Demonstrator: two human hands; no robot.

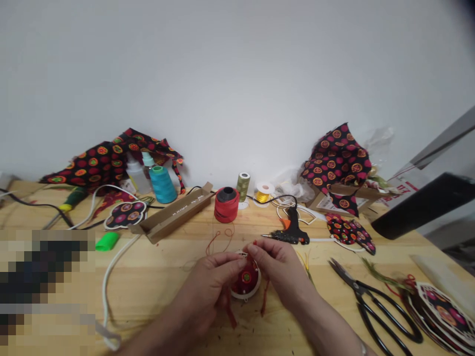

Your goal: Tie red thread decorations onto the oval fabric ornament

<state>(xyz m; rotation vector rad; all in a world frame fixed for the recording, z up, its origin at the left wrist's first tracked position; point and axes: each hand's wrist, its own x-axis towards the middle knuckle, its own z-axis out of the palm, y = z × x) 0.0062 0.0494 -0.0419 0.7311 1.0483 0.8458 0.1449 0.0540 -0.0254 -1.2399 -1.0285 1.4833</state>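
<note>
Low over the table's front, a small round ornament (246, 280) with a white rim and dark red patterned fabric sits between my two hands. My left hand (214, 277) is closed on its upper left edge, thumb and finger pinched together. At the ornament's top, my right hand (279, 266) pinches a red cord (264, 299); the fingers partly hide the exact grip. Red strands hang down on both sides of the ornament. Beyond my hands, loose red thread (218, 239) curls towards a red thread spool (226, 204).
Black scissors (365, 291) lie at right beside stacked fabric ornaments (441, 311). A glue gun (291, 228) lies behind my right hand. Along the back stand a teal thread cone (163, 186), a green spool (243, 188) and yellow cord (263, 194). A long cardboard box (178, 215) and white cable (107, 282) lie left.
</note>
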